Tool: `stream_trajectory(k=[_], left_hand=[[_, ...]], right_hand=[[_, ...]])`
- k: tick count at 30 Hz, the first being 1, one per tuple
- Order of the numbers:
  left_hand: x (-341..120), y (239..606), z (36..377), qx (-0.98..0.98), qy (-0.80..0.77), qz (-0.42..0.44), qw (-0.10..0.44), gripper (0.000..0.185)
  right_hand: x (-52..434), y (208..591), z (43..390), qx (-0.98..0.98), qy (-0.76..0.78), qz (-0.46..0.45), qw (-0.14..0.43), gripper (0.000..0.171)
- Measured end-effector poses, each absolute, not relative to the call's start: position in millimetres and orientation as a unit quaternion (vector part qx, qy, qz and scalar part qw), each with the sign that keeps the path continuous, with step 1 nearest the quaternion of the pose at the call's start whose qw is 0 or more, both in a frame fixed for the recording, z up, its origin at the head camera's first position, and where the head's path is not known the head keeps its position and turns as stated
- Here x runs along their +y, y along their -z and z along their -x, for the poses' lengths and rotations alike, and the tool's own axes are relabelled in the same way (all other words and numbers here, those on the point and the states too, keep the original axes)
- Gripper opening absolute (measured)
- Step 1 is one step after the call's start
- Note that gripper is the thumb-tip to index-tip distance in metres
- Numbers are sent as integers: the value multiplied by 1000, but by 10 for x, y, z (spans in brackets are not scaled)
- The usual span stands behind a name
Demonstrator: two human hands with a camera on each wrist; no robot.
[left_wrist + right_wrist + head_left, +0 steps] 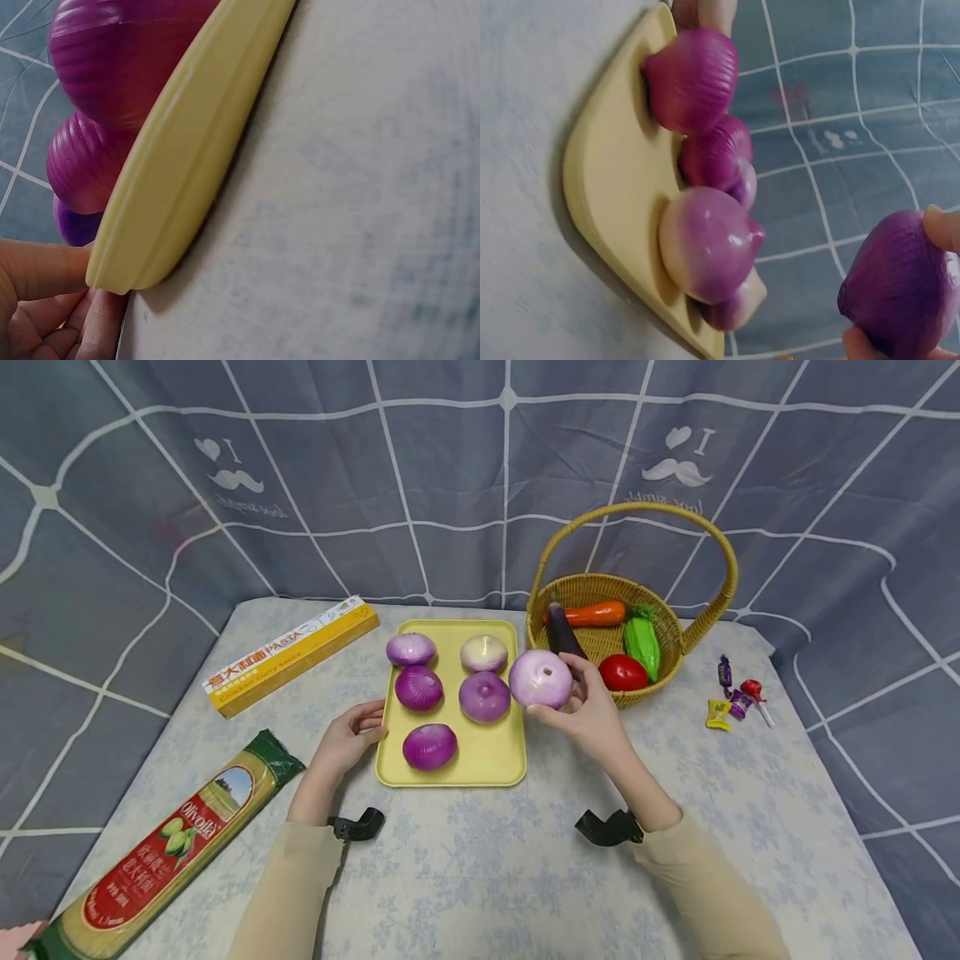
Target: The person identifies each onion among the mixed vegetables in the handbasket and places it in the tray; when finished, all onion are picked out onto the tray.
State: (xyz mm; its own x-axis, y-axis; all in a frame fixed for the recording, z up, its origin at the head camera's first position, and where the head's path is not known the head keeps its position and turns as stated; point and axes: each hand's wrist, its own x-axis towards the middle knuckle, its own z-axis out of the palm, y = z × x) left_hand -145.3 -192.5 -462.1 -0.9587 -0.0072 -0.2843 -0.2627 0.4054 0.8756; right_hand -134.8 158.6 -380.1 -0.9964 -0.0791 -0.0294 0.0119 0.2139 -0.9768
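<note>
Onion in hand: round, pale purple onion with a white crown [542, 678] sits pinched between the curled fingers and thumb of the right hand [592, 710], held off the surface just past the right edge of the flat, pale yellow plastic tray [452, 770].
Grip, right: clamped on the onion by the fingertips only, with the palm apart from it.
Grip, left: left hand [348, 739] has its fingers loosely curled against the tray's left rim; the left wrist view shows a finger touching the rim's corner, holding nothing.
Risk of dropping: the onion looks smooth and rounded, so a fingertip hold may let it roll out and fall to the surface.
Risk of knocking: five purple onions [430, 746] already lie on the tray, two of them near the held one; a low or careless pass could nudge them into rolling.
Risk of sliding: the tray looks light, so a push may shift it if the left hand does not steady it.
Risk behind: woven wicker basket of vegetables [693, 631] stands just behind the right hand, and its rim could catch the knuckles.
Surface: pale blue-grey floral cloth [487, 877] covers it, carrying a yellow pasta box [292, 653], a green and red spaghetti packet [168, 852] and some wrapped sweets [735, 697].
Room: grey-blue backdrop fabric with white lines and moustache prints [450, 477] hangs behind.
</note>
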Motion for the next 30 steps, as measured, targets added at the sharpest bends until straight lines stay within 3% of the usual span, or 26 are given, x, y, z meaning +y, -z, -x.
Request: stream_trajectory(k=[12,30], left_hand=[[-1916,4639,1452,827,-543,84,121,52],[-1926,4627,1468,834,-530,84,128,52]], right_hand=[[1367,4086,1155,794,596,59,103,89],[1185,4431,1102,869,476,99,90,85]])
